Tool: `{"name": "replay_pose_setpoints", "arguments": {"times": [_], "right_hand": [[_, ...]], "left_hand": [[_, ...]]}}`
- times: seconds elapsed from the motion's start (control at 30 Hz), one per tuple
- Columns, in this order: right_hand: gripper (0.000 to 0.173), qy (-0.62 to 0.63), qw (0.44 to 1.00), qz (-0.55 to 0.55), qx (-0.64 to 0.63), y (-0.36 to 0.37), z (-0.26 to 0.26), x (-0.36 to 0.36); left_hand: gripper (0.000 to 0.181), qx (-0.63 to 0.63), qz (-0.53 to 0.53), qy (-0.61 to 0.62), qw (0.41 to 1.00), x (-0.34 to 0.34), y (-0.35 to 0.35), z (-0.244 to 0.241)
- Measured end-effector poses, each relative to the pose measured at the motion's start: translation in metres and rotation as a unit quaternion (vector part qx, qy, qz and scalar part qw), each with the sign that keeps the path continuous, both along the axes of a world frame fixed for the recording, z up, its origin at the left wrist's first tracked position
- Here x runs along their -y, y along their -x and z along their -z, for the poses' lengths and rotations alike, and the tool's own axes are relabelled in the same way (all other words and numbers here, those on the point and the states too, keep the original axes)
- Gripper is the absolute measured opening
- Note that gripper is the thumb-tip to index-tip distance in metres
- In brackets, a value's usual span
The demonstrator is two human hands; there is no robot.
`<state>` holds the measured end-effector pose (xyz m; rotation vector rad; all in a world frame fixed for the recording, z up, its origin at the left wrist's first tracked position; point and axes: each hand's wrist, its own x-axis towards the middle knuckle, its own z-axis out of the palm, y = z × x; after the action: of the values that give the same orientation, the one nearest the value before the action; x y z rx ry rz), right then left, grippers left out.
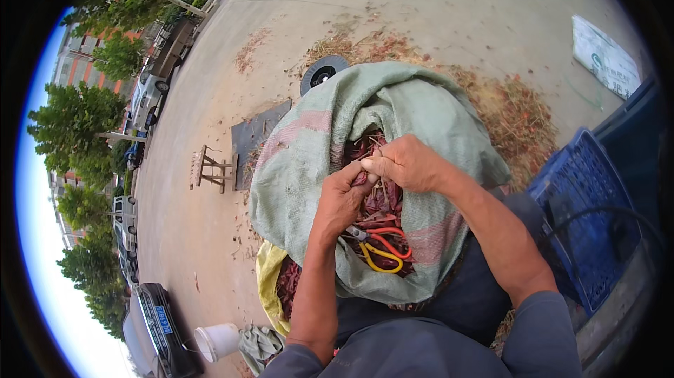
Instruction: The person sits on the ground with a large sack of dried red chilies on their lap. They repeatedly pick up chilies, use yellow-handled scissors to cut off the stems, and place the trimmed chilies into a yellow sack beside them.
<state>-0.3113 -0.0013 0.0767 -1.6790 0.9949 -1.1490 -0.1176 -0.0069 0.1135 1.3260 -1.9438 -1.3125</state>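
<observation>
A woven green plastic sack [295, 188] with pink stripes stands before me, its mouth rolled open over dried red chili peppers [387, 196]. Above that opening, my left hand [342, 196] grips a dried chili pepper [360, 178] between thumb and fingers. My right hand [413, 165] meets it, thumb and forefinger pinched at the same pepper's end; the exact pinch point is partly hidden. Scissors [382, 251] with one red and one yellow handle loop lie on the peppers near the sack's front rim.
A yellow sack [269, 278] of chilies is at left, near a white bucket [221, 340]. A blue plastic crate [590, 220] stands at right. Beyond are a wooden stool [213, 168], a dark board [258, 133], a black wheel-like disc [322, 73] and scattered stalks [518, 120]. Parked vehicles line the left.
</observation>
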Motion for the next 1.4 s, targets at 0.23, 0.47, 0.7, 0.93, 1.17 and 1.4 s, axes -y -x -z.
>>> {"name": "replay_pose_setpoints", "arguments": {"times": [0.23, 0.47, 0.7, 0.93, 1.17, 1.4], "right_hand": [[0.044, -0.117, 0.954, -0.046, 0.272, -0.007, 0.001, -0.002], [0.055, -0.081, 0.965, -0.010, 0.248, -0.002, 0.001, 0.005], [0.068, -0.050, 0.998, -0.013, -0.024, 0.003, -0.008, -0.001], [0.046, 0.210, 0.942, 0.166, -0.201, -0.010, 0.006, -0.007], [0.036, -0.001, 0.982, 0.039, 0.184, -0.016, 0.004, -0.010], [0.030, 0.160, 0.919, 0.285, -0.223, 0.002, 0.012, -0.006]], "left_hand": [[0.012, -0.324, -0.003, -0.137, 0.936, -0.003, 0.009, 0.014], [0.013, -0.177, -0.021, -0.008, 0.984, 0.003, 0.019, 0.007], [0.008, -0.042, -0.021, 0.023, 0.999, -0.003, 0.008, 0.002], [0.010, -0.044, -0.092, 0.103, 0.989, -0.016, 0.022, 0.017], [0.013, -0.278, -0.083, -0.078, 0.954, -0.019, 0.020, 0.014], [0.014, -0.259, -0.153, -0.104, 0.948, -0.032, -0.009, 0.014]]}}
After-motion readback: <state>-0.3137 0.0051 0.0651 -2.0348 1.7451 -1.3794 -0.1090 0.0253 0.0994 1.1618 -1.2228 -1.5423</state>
